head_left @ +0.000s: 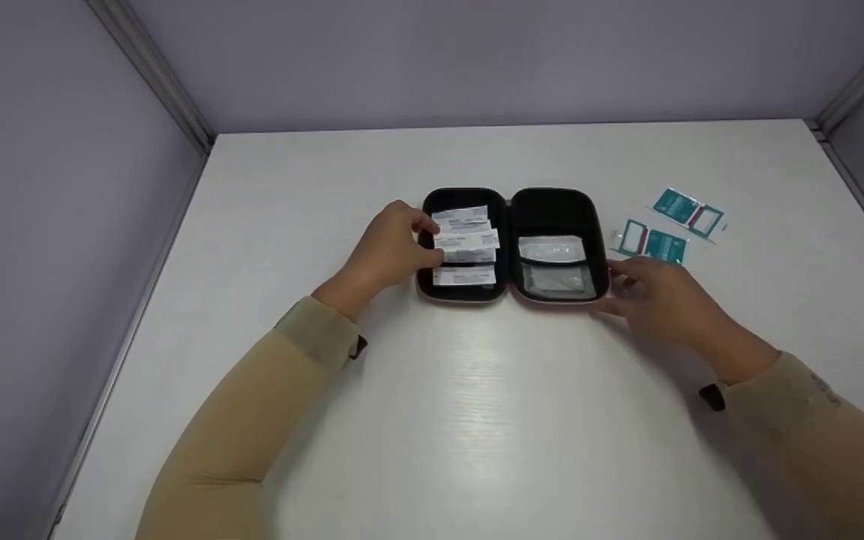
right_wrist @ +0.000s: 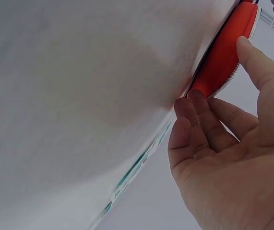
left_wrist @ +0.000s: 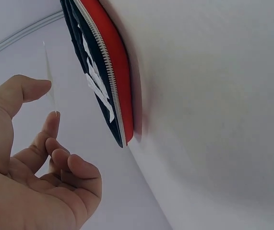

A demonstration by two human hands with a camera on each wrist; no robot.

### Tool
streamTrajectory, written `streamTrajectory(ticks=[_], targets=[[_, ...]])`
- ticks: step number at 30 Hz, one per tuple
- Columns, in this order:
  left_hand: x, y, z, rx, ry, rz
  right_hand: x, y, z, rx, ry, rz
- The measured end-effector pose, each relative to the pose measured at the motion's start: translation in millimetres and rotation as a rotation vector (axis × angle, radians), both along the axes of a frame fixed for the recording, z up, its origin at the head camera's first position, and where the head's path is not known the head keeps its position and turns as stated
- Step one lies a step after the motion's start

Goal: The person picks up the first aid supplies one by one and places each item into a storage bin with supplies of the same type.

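A zip case, black inside and red outside, lies unfolded on the table. My left hand is over its left half and pinches a thin white packet between thumb and index finger. From the left wrist, that packet appears edge-on, above and apart from the case. Other white printed strips lie in the left half. Clear packets sit in the right half's pocket. At the case's lower right corner my right hand holds the red side with thumb and fingertips.
Two teal-and-white packets, one farther back and one nearer, lie on the white table right of the case. Grey panels enclose the table at the back and sides.
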State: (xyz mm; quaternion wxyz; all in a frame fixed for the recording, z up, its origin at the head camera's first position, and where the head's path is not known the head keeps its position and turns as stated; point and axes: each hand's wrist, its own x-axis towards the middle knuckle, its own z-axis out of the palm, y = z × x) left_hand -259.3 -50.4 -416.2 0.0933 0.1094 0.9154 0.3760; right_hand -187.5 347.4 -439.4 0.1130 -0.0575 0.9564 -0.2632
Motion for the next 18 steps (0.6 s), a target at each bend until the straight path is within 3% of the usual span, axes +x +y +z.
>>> streamTrajectory(ticks=[5, 12, 18], targets=[[-8.7, 2.6, 0.2, -0.016, -0.019, 0.018, -0.3, 2.1, 1.6, -0.002, 0.001, -0.008], [-20.3, 4.7, -8.8, -0.032, -0.028, 0.032, 0.4, 2.5, 1.6, -0.021, -0.028, -0.009], [-26.3, 6.9, -13.4, -0.071, -0.014, 0.005, 0.8, 1.8, 0.8, -0.019, -0.006, -0.004]])
